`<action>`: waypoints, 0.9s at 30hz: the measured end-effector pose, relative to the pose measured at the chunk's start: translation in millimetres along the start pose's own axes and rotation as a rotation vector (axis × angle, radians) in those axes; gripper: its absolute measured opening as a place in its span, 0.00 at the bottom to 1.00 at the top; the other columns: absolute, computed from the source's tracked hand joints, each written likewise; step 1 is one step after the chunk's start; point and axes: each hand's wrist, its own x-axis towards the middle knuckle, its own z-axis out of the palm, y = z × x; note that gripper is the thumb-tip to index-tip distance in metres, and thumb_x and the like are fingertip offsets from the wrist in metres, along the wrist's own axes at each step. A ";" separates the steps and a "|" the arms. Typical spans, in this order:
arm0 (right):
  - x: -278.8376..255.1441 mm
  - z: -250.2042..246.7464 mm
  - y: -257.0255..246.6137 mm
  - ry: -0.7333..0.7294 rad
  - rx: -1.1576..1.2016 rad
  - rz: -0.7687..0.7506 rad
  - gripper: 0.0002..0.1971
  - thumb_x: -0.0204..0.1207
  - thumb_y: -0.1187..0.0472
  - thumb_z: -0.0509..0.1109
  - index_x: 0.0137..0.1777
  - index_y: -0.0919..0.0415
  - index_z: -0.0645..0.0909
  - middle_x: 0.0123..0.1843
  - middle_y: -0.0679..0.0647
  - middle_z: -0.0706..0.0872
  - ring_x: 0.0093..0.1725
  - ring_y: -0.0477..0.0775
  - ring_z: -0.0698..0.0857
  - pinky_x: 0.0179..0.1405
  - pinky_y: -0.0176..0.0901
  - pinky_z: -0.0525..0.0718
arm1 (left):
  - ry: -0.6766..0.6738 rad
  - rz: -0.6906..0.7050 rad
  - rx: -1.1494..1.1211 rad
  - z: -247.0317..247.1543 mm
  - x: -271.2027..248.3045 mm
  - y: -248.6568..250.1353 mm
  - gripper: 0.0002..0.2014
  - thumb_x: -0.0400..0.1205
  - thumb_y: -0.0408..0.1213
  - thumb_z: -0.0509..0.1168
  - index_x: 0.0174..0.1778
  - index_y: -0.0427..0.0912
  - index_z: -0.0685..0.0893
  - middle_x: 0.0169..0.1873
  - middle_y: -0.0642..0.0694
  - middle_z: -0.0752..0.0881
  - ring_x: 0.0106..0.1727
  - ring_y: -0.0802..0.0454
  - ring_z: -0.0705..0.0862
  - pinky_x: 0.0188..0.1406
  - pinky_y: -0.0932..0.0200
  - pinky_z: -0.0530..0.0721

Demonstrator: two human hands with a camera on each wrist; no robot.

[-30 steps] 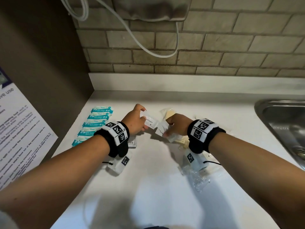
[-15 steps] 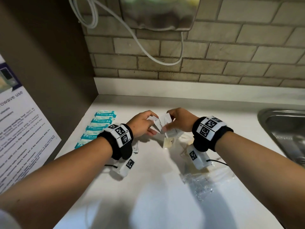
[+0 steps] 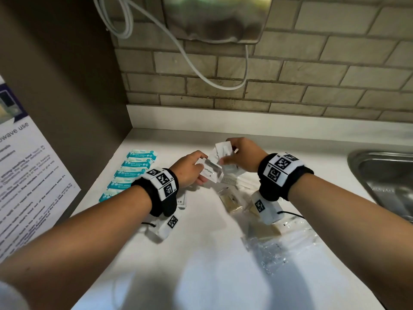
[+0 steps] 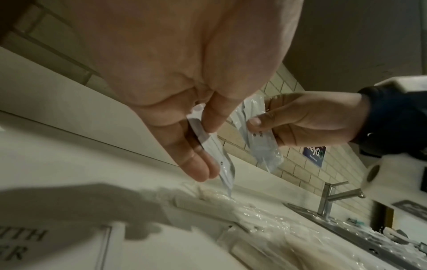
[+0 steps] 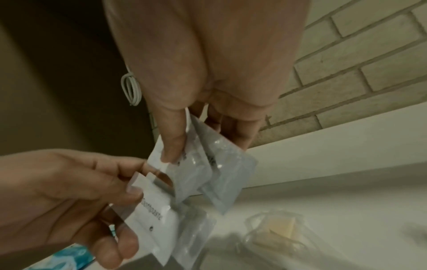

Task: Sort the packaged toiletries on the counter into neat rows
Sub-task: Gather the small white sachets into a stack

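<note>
The white counter [image 3: 201,253] runs from the dark side panel [image 3: 67,86] to the steel sink [image 3: 384,175] at the right, with a brick wall [image 3: 312,74] behind it; against a second ago, both hands have lifted off the surface and drawn together above the middle of the counter, where earlier they were lower and spread a little wider; the row of teal packets [image 3: 131,173] along the left edge lies as it did, five in a column, well apart from either hand; the loose heap of clear-wrapped items [image 3: 263,224] stays on the counter under and in front of the right wrist; the left hand [image 3: 190,171] pinches a white toothpaste sachet [image 3: 210,172] between thumb and fingers, the sachet sticking out past the fingertips toward the right hand and held clear of the counter; in the left wrist view the thumb presses the sachet [image 4: 212,146] against the straight fingers [image 4: 191,155]; the right hand [image 3: 244,156] pinches a small bunch of similar sachets [image 3: 223,151], thumb on the front, fingers behind; the right wrist view shows at least two in that bunch [image 5: 208,160], hanging below the thumb [image 5: 172,142], with the left hand's sachet [image 5: 154,210] just beside them, perhaps touching at the top corner.
</note>
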 end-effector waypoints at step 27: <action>38.8 53.5 -54.7 -0.178 -0.241 -0.107 0.21 0.65 0.52 0.81 0.55 0.58 0.81 0.44 0.52 0.85 0.45 0.57 0.82 0.44 0.45 0.79 | 0.048 0.165 0.161 -82.2 -2.4 -16.8 0.07 0.84 0.31 0.65 0.56 0.41 0.80 0.47 0.39 0.86 0.42 0.45 0.86 0.41 0.52 0.88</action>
